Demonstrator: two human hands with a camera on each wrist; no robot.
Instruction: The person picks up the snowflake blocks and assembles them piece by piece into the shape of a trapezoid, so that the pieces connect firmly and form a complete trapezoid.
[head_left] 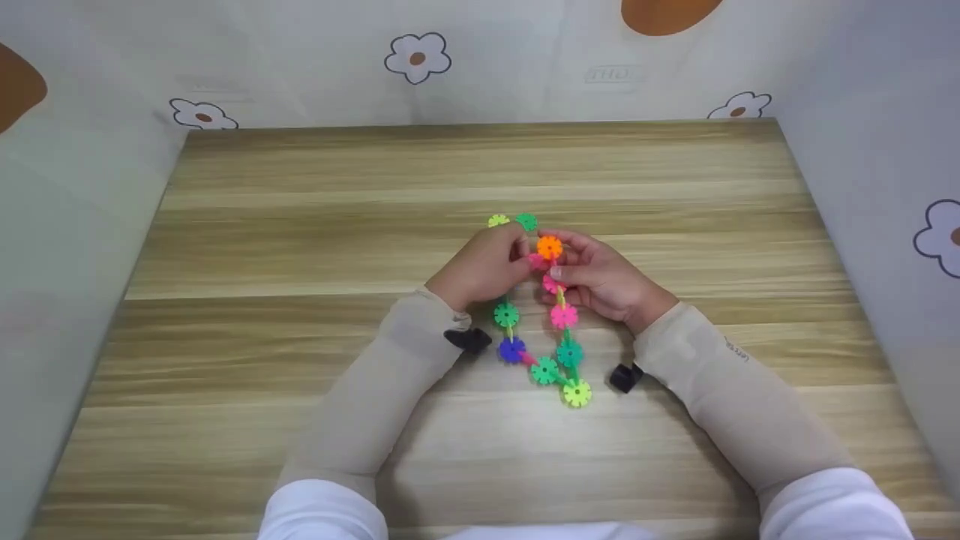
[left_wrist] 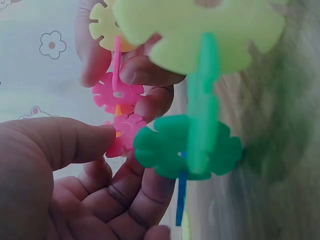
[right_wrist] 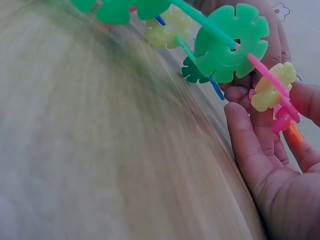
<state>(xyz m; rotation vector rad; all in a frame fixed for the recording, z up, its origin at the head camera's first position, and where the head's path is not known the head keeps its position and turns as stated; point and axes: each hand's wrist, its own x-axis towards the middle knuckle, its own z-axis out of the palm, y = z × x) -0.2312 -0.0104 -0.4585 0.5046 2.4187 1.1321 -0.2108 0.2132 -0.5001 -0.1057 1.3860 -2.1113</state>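
Observation:
A chain of notched plastic snowflake discs hangs from both hands in a long loop, a lime disc (head_left: pixel 577 393) lowest in the head view. My left hand (head_left: pixel 487 262) pinches a pink disc (left_wrist: pixel 125 137) between thumb and fingers. My right hand (head_left: pixel 607 281) grips the chain just beside it, its thumb on another pink disc (head_left: pixel 553 283) below an orange disc (head_left: pixel 550 247). A blue disc (head_left: pixel 512 350) and a green disc (head_left: pixel 506 314) are on the loop's left side. Part of the chain is hidden behind the left hand.
Beyond the left hand, a yellow disc (head_left: pixel 498 220) and a green disc (head_left: pixel 526 221) show. Below lies the wood-grain table (head_left: pixel 300 225), with pale flower-patterned walls (head_left: pixel 510 67) at its back and sides. Black wrist mounts (head_left: pixel 625 377) stick out from the sleeves.

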